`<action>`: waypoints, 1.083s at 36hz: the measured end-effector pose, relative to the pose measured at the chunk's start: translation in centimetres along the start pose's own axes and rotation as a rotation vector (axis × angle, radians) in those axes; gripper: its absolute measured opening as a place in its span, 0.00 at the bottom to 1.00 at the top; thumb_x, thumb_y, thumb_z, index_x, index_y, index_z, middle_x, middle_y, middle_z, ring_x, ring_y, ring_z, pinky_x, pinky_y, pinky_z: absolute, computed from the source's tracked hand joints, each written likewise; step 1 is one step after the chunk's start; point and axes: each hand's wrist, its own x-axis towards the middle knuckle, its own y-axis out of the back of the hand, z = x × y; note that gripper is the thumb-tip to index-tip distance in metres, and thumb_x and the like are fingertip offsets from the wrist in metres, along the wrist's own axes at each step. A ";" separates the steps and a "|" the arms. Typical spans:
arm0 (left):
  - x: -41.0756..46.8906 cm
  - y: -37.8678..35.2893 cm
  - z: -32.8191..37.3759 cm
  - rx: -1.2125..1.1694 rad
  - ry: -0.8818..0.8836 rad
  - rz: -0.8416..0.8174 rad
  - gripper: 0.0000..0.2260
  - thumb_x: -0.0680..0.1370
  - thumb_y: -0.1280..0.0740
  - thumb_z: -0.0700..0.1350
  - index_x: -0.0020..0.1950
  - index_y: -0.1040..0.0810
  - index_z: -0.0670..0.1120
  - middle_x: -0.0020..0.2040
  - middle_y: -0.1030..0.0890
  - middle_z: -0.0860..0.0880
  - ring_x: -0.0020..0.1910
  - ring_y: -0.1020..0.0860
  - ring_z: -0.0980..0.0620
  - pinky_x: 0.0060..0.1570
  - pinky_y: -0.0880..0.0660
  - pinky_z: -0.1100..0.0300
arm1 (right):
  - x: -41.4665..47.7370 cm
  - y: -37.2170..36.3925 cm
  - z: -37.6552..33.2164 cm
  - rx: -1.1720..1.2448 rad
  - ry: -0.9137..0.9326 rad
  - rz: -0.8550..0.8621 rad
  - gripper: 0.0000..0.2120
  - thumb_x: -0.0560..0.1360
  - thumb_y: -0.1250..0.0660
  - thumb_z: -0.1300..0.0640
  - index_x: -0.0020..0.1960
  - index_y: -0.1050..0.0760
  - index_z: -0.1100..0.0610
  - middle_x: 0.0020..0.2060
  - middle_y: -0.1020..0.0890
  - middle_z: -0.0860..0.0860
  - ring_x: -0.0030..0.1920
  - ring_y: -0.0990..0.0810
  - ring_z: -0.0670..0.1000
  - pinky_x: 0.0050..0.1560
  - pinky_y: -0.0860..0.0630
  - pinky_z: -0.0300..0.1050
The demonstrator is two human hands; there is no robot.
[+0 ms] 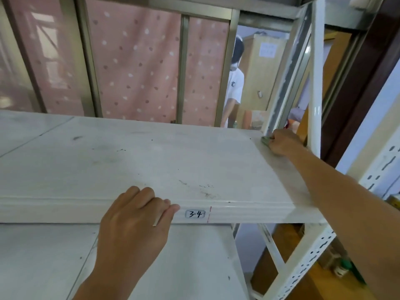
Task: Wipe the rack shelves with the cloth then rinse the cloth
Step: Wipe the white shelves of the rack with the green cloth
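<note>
A white rack shelf (134, 161) with dark smudges fills the middle of the head view; its front lip carries a label "3-4" (195, 213). My right hand (281, 142) reaches to the shelf's far right corner and grips a small green cloth (265, 140), pressed onto the shelf beside the rear upright. Most of the cloth is hidden under the fingers. My left hand (138, 215) holds the shelf's front edge, fingers curled over the top and thumb along the lip. A lower white shelf (54, 263) lies below.
White perforated uprights (303, 269) and a diagonal brace (315, 83) frame the rack's right end. Behind the rack stand pink dotted panels (134, 61) in a metal frame. A person in a white shirt (234, 87) stands beyond the opening, near a wooden cabinet (262, 72).
</note>
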 end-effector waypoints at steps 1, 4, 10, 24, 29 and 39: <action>-0.1 0.0 0.0 -0.003 -0.001 -0.001 0.13 0.77 0.28 0.46 0.33 0.19 0.44 0.31 0.27 0.51 0.31 0.30 0.48 0.36 0.33 0.59 | 0.6 -0.2 0.1 0.000 -0.030 -0.004 0.23 0.81 0.44 0.42 0.58 0.25 0.60 0.56 0.21 0.58 0.54 0.22 0.60 0.46 0.28 0.47; -0.2 -0.2 -0.2 0.002 -0.014 0.013 0.13 0.77 0.27 0.46 0.33 0.19 0.44 0.31 0.27 0.50 0.31 0.30 0.48 0.36 0.32 0.58 | 2.6 -1.3 0.0 0.045 -0.085 -0.025 0.20 0.82 0.43 0.48 0.62 0.26 0.63 0.60 0.22 0.59 0.58 0.22 0.61 0.51 0.25 0.50; -0.3 -0.6 -0.3 -0.013 -0.013 0.042 0.12 0.76 0.27 0.46 0.33 0.17 0.43 0.30 0.26 0.49 0.31 0.31 0.48 0.35 0.32 0.59 | 3.8 -1.9 -0.1 0.105 -0.047 0.035 0.17 0.81 0.42 0.51 0.58 0.22 0.62 0.60 0.22 0.61 0.58 0.22 0.62 0.51 0.26 0.47; -0.2 -0.5 0.2 0.014 0.002 0.052 0.12 0.76 0.27 0.45 0.33 0.17 0.43 0.30 0.26 0.49 0.34 0.33 0.49 0.38 0.35 0.62 | 3.9 -0.9 -0.9 0.121 0.102 0.047 0.13 0.77 0.37 0.54 0.54 0.16 0.53 0.53 0.17 0.54 0.52 0.21 0.57 0.47 0.27 0.43; -0.1 -0.5 0.1 -0.012 0.009 0.041 0.12 0.75 0.26 0.45 0.33 0.18 0.44 0.31 0.25 0.50 0.34 0.32 0.50 0.36 0.33 0.61 | 3.6 -0.1 -3.4 0.221 0.188 -0.022 0.14 0.79 0.38 0.50 0.58 0.17 0.50 0.61 0.19 0.50 0.59 0.23 0.55 0.55 0.27 0.45; 0.0 0.5 0.6 0.000 0.063 -0.026 0.10 0.75 0.26 0.45 0.35 0.17 0.45 0.32 0.25 0.51 0.34 0.29 0.50 0.39 0.36 0.65 | -3.2 1.4 -12.7 0.378 0.504 -0.247 0.14 0.79 0.34 0.52 0.64 0.20 0.47 0.62 0.20 0.45 0.60 0.22 0.50 0.55 0.29 0.38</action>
